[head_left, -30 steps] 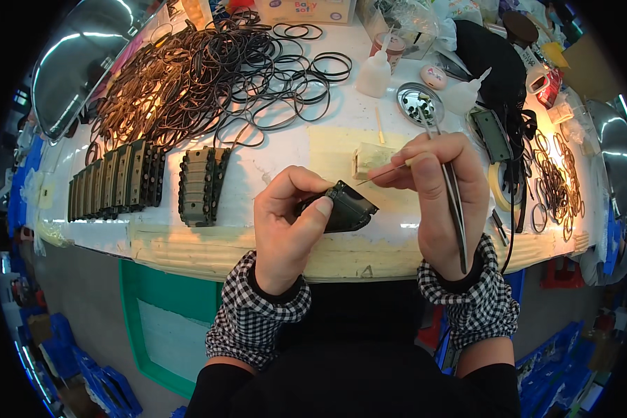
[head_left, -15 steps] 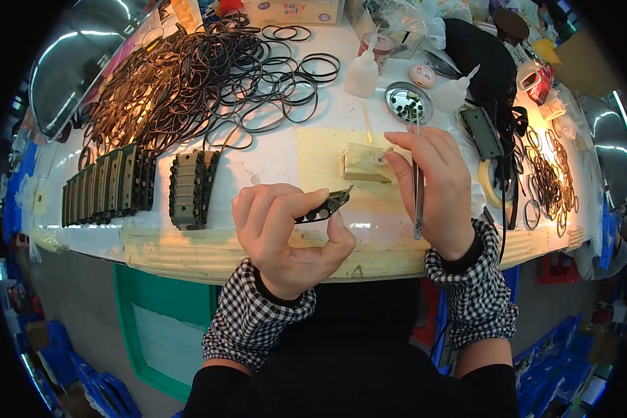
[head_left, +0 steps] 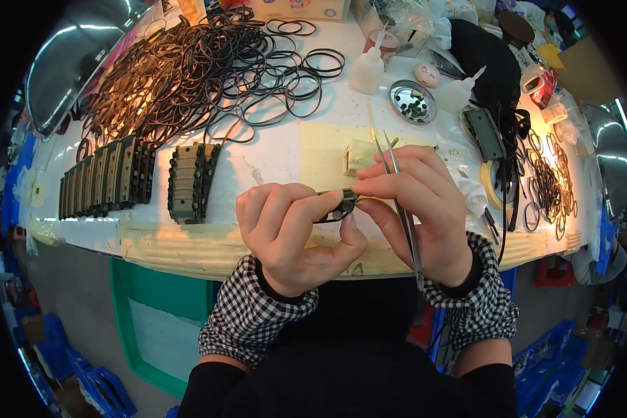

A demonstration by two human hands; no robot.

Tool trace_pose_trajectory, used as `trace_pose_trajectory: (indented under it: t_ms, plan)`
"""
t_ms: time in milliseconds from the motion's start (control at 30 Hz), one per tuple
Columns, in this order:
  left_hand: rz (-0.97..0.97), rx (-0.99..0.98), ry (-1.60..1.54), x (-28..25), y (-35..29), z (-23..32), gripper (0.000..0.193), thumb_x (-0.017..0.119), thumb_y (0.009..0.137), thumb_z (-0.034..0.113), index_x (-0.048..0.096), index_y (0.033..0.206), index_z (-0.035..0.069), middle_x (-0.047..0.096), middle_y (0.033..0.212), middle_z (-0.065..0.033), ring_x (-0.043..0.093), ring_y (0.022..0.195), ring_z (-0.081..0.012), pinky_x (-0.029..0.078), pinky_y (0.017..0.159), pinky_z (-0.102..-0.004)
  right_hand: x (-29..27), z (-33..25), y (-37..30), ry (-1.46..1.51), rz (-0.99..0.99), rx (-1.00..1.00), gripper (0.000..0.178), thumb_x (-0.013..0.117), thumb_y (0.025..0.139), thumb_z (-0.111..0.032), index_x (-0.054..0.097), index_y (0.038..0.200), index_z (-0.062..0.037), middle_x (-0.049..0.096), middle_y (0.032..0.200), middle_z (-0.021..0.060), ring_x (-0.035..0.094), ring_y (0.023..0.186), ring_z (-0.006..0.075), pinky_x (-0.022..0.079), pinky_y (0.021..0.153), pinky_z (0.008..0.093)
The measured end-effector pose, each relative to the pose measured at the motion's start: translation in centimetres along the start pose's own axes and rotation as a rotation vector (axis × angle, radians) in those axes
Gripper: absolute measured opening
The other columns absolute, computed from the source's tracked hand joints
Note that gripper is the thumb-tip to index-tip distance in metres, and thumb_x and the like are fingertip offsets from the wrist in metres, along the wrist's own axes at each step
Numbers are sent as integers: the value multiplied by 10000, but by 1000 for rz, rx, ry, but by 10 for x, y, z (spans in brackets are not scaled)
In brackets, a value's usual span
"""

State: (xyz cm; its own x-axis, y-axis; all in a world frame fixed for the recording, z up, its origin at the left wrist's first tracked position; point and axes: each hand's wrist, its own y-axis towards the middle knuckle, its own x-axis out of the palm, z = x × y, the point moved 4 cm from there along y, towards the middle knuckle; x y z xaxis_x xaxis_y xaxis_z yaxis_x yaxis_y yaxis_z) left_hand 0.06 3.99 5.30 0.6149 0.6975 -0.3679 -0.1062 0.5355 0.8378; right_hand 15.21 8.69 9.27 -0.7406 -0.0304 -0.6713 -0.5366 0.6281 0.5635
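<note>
Between the thumb and fingers of my left hand (head_left: 282, 237) is a small dark green part with round wheel-like pieces along its side (head_left: 338, 209). My right hand (head_left: 432, 209) carries metal tweezers (head_left: 412, 244) across its palm, their tips pointing away from me and apart. The thumb and index finger of that hand meet at the right end of the dark part; anything tiny pinched there is hidden. Just beyond my fingers sits a small pale block (head_left: 353, 159), partly covered by the right hand. Farther off, a round metal dish (head_left: 395, 94) contains several small dark pieces.
Similar green parts stand in a row (head_left: 104, 177) and a shorter stack (head_left: 188, 182) at left. Behind them lies a heap of black belts (head_left: 181, 76). Squeeze bottles (head_left: 366, 71), a tape roll (head_left: 491, 182) and more loops (head_left: 547, 174) are farther right.
My right hand has come left and toward me, bringing its fingertips to the dark part. The tweezers have tilted, and their tips have moved away from the dish. My left hand has barely shifted.
</note>
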Motion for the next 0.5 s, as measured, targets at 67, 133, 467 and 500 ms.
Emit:
trace_pose_trajectory:
  t_ms: [67,133,467,500]
  plan:
    - [0,-4,-2,0,-1,-1,296,723,525,159,666,815,141,551,718,15,511,656,-173,354,658,-317,-1,0,2,12,-24,-1,247,777,698,-38,685,924,-75,688,927,49,608,944,279,499,819,373]
    - [8,-7,-7,1,-2,-2,297,724,525,160,667,815,142,553,716,16,511,660,-175,355,660,-317,-2,-1,4,18,-40,-4,251,786,688,-43,685,915,-77,688,923,44,607,947,277,498,823,371]
    - [-32,17,-22,-1,0,0,298,723,525,169,669,817,148,556,713,24,498,654,-176,347,657,-317,-4,3,6,35,-88,-47,246,790,682,-58,669,896,-65,670,876,47,593,913,281,494,809,365]
    - [-30,22,-23,-1,-1,0,296,722,527,175,669,818,149,554,711,27,496,654,-173,344,655,-316,-5,2,6,41,-101,-31,251,797,672,-49,672,889,-68,684,885,43,599,924,276,493,827,370]
